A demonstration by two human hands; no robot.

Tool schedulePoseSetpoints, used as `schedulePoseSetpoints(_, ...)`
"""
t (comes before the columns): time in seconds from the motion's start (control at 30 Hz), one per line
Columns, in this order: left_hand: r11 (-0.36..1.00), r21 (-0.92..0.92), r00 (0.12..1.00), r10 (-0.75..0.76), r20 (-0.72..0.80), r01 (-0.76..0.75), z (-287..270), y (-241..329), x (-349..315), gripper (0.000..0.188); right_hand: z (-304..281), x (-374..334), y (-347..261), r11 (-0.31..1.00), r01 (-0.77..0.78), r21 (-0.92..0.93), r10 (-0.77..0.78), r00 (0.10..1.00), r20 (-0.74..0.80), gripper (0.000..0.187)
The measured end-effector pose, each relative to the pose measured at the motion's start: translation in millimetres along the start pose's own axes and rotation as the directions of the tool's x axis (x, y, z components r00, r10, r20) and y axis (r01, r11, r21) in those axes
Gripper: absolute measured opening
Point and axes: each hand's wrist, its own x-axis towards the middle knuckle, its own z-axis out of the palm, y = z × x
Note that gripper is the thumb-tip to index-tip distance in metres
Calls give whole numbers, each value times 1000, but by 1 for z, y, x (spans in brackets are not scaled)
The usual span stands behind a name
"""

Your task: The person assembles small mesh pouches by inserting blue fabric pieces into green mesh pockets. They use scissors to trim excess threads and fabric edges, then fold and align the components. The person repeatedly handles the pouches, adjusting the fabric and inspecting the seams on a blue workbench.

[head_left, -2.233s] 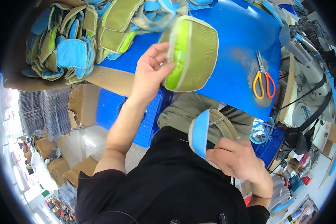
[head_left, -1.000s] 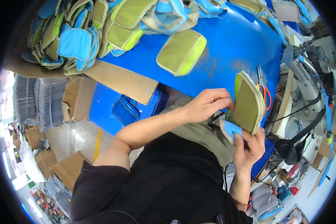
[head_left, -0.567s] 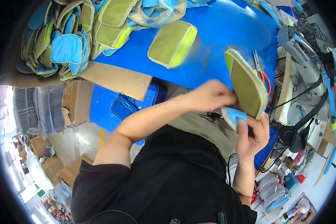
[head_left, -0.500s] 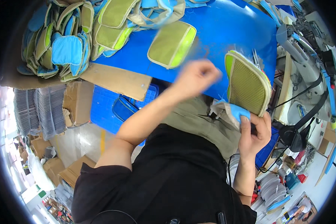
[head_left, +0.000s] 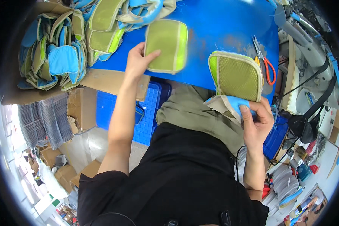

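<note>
My left hand (head_left: pixel 139 60) is closed on the left edge of an olive-green mesh panel (head_left: pixel 164 45), thumb on top and fingers beneath. This panel has a lime stripe down its right side and beige binding. At the table's front edge, my right hand (head_left: pixel 259 118) pinches the blue-lined lower part of a second sewn mesh piece (head_left: pixel 239 77). Its olive mesh part rests up against the table, and a beige-and-blue flap (head_left: pixel 228 105) folds out toward my lap. Just right of that piece lie scissors (head_left: pixel 265 62) with red handles.
A cardboard box (head_left: pixel 11 92) full of similar pieces stands at the far left. More mesh pieces (head_left: pixel 107 32) and blue-beige straps (head_left: pixel 147 15) are heaped beside it on the blue table (head_left: pixel 214 22). A blue crate (head_left: pixel 148 113) sits below; a sewing machine (head_left: pixel 305 41) stands at right.
My left hand has swung left from mid-table and taken hold of the flat panel's left edge. The piece in my right hand has tipped lower, exposing the scissors more. The whole view has shifted slightly.
</note>
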Motion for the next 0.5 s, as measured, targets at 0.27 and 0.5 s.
schedulePoseSetpoints(0.27, 876, -481, 997, 3, 76, 34, -19, 54, -37, 36, 2, 11, -7, 992, 90, -90, -87, 995, 47, 13)
schedulePoseSetpoints(0.5, 838, -530, 990, 143, -21, -132, -36, 86, -32, 28, 18, 24, -23, 992, 126, -14, -121, 977, 174, 10)
